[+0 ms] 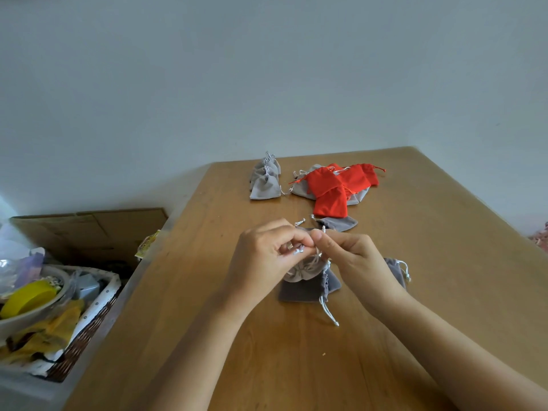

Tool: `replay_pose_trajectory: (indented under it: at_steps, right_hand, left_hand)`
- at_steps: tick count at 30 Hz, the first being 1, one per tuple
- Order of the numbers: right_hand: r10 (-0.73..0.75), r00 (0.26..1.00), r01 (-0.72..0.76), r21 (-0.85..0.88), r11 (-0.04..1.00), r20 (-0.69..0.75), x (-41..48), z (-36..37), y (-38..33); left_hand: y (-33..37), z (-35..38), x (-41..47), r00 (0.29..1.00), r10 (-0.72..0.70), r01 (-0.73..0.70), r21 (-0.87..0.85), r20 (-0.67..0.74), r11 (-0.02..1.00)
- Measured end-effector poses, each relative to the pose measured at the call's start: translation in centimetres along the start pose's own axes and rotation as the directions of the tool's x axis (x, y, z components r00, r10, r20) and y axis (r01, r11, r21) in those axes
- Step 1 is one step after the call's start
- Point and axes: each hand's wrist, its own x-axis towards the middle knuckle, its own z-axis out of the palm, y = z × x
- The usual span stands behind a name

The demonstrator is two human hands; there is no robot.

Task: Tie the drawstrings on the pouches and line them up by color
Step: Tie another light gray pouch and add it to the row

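Pinching the pale drawstrings (298,250) of a light grey pouch (305,269), the left hand (267,256) and the right hand (353,259) meet fingertip to fingertip above the middle of the wooden worktop (415,307). Each grip is closed on the cords, thumb against curled fingers, and the gathered mouth of the pouch bunches just under the knuckles.

Below that pouch a darker grey pouch (305,292) lies flat on the wood, its white cord (327,311) trailing toward the near edge. Another dark grey pouch (397,269) lies just beside the right wrist, partly hidden by it. Beyond the hands 1 more grey pouch (338,223) rests on its side, mouth pointing left.

Farther back, near the far edge, a row of tied grey pouches (265,185) stands in a line running away from the camera; at least 3 show, each with its neck cinched. Just right of the row sits a loose heap where several red pouches (329,188) overlap untied grey pouches (299,188), red cords sticking out at both sides.

Off the left edge of the worktop, lower down, are a cardboard box (89,229), a wicker basket (89,324) lined with white cloth, and a bowl (17,320) holding a yellow ring-shaped item (29,298); the rest of that clutter is too blurred to tell.
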Motion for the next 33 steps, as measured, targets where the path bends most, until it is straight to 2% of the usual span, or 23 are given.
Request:
replay_pose_trajectory:
  at_steps: [6, 8, 10, 13, 15, 17, 19, 25, 29, 33]
  right_hand:
    - [0.166, 0.986, -0.155, 0.267, 0.951, -0.019, 0.6, -0.6, 0.1]
    - [0.222, 0.975, -0.189, 0.479, 0.857, -0.012, 0.9, -0.6, 0.0]
    - [0.283, 0.959, -0.190, 0.678, 0.710, -0.028, 1.4, -1.0, -0.1]
    - [0.325, 0.943, -0.150, 0.776, 0.613, -0.075, 1.8, -1.9, -0.8]
    - [0.330, 0.937, -0.110, 0.801, 0.588, -0.113, 2.0, -2.8, -1.2]
    - [0.324, 0.934, -0.093, 0.778, 0.622, -0.148, 2.1, -3.8, -1.4]
    - [0.304, 0.939, -0.087, 0.747, 0.659, -0.159, 2.2, -4.5, -1.4]
    - [0.296, 0.940, -0.078, 0.733, 0.676, -0.173, 2.5, -5.0, -0.8]
    - [0.406, 0.893, -0.128, 0.755, 0.643, -0.193, 2.5, -5.0, -0.8]
    - [0.327, 0.933, -0.130, 0.707, 0.695, -0.150, 2.3, -4.5, -0.7]
  left_hand:
    - [0.3, 0.2, 0.1, 0.990, -0.080, 0.106, -0.235, 0.114, 0.966]
    - [0.5, 0.2, 0.1, 0.982, -0.110, 0.150, -0.285, 0.151, 0.947]
    - [0.6, 0.2, 0.2, 0.972, -0.152, 0.205, -0.322, 0.182, 0.925]
    - [0.7, -0.1, 0.3, 0.940, -0.242, 0.323, -0.406, 0.240, 0.855]
    - [0.7, -0.1, 0.3, 0.922, -0.269, 0.380, -0.520, 0.277, 0.765]
    - [0.9, -0.3, 0.4, 0.921, -0.267, 0.389, -0.635, 0.284, 0.667]
    - [1.3, -0.3, 0.5, 0.928, -0.235, 0.372, -0.690, 0.289, 0.621]
    - [2.4, -0.4, 0.6, 0.908, -0.216, 0.409, -0.638, 0.360, 0.653]
    - [2.3, -1.0, 0.8, 0.896, -0.222, 0.422, -0.579, 0.384, 0.698]
    - [1.8, -1.3, 0.8, 0.889, -0.250, 0.443, -0.581, 0.383, 0.683]
